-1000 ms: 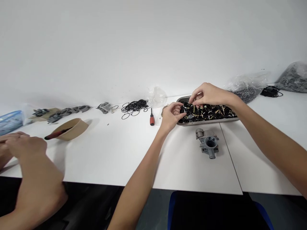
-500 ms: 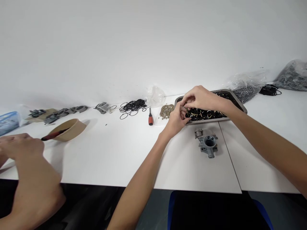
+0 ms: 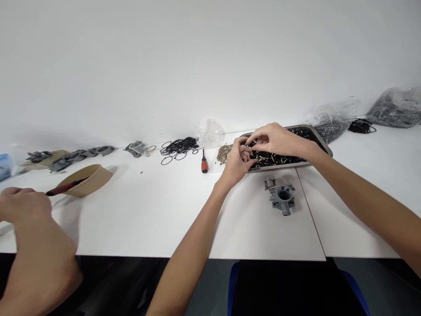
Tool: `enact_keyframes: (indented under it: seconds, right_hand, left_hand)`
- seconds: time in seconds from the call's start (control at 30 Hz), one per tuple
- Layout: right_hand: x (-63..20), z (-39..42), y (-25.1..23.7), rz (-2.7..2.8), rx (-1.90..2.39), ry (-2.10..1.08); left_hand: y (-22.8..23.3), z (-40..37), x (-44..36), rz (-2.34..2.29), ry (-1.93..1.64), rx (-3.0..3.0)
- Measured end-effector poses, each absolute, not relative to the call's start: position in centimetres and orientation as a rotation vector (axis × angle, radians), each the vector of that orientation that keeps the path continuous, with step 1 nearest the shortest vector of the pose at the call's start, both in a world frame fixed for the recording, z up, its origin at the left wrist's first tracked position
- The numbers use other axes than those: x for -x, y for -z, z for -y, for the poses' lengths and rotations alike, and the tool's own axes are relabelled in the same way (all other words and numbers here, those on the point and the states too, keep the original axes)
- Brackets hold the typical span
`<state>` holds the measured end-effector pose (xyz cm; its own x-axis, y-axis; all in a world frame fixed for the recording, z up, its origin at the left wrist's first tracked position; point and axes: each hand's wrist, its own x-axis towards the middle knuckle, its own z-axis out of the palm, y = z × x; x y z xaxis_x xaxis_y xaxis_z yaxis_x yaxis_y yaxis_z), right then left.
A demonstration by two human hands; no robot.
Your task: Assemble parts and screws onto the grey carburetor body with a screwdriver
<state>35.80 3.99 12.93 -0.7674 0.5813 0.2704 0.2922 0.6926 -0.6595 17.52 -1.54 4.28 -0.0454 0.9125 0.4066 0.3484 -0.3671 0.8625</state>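
Note:
My left hand (image 3: pixel 239 159) is at the near left corner of a metal tray (image 3: pixel 279 167), its fingers curled around a small black part (image 3: pixel 253 155) that is mostly hidden. Close against it, my right hand (image 3: pixel 271 139) pinches with thumb and fingertips at the same spot; what it holds is too small to make out. Many small black parts and brass-coloured pins (image 3: pixel 272 159) fill the tray below. A grey metal carburetor (image 3: pixel 283 196) lies on the white table nearer to me.
Left of the tray are small brass pieces (image 3: pixel 224 153), a red-handled screwdriver (image 3: pixel 204 165), black rubber rings (image 3: pixel 180 147) and a clear bag (image 3: pixel 211 133). A co-worker's hand (image 3: pixel 26 204) is at far left by a tan bowl (image 3: pixel 94 186). Bags of parts (image 3: pixel 396 109) lie at right.
The view has shifted slightly. My hands stay together at the tray; the brass-coloured pin seen between my fingers before no longer shows clearly. The co-worker's hand remains beside the bowl.

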Motion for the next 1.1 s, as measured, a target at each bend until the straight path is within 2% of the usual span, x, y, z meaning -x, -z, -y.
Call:
enact_keyframes:
  seconds: [0.13, 0.23, 0.43, 0.57, 0.67, 1.1]
  right_hand:
    - [-38.7, -2.8, -11.1, 2.339, 0.775, -0.841]
    - [-40.6, -1.2, -8.4, 2.228, 0.836, -1.020]
    - [-41.1, 1.6, -5.5, 1.746, 0.797, -1.191]
    - [-40.8, 2.0, -5.1, 1.826, 0.739, -1.405]
    - [-40.6, 2.1, -4.3, 1.956, 0.755, -1.418]
    - [-40.3, 2.6, -3.5, 1.972, 0.731, -1.459]
  left_hand:
    - [-4.8, 1.6, -17.8, -1.330, -1.445, -1.768]
    - [-5.7, 2.1, -18.1, -1.363, -1.500, -1.777]
    - [-6.3, 7.6, -19.0, -1.460, -1.799, -1.420]
    - [-4.4, 12.5, -20.5, -1.601, -1.841, -0.973]
    - [-3.3, 14.3, -22.0, -1.613, -1.847, -0.763]
    - [-3.3, 14.0, -24.8, -1.542, -1.822, -0.624]
